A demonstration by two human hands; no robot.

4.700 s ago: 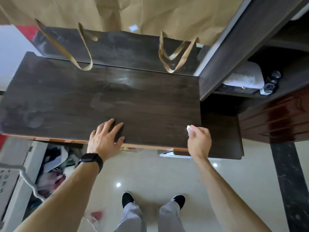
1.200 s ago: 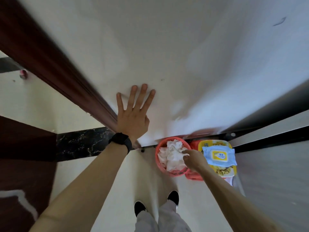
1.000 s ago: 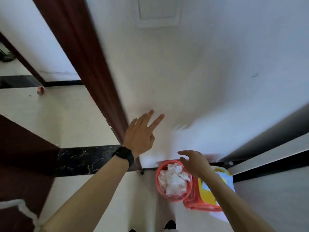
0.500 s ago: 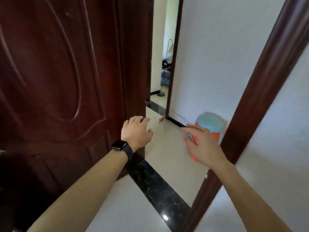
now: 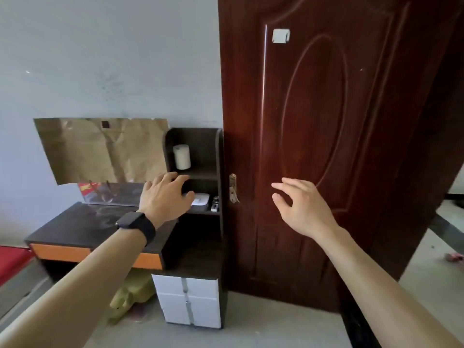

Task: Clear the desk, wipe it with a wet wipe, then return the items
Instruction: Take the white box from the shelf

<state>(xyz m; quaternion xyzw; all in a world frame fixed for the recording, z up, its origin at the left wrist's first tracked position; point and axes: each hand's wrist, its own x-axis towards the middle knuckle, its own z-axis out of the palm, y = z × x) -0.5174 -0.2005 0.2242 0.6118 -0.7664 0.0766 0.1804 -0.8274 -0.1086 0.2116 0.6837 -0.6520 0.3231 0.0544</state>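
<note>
Hands: my left hand (image 5: 164, 197) and right hand (image 5: 301, 209) hover loose-fingered, holding nothing.
Desk: desk (image 5: 75, 227) stands left of the door (image 5: 326, 146), its top smeared.
Handling: paper bag (image 5: 100, 149) behind it seems light, crumply; I'd lift it by its top edge.
Hidden: left hand covers part of the white box (image 5: 200, 198) on the shelf (image 5: 220, 159).

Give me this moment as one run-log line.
view: dark wooden desk beside reddish-brown wooden door | left hand: open, empty | right hand: open, empty | desk shelf: white paper roll
</note>
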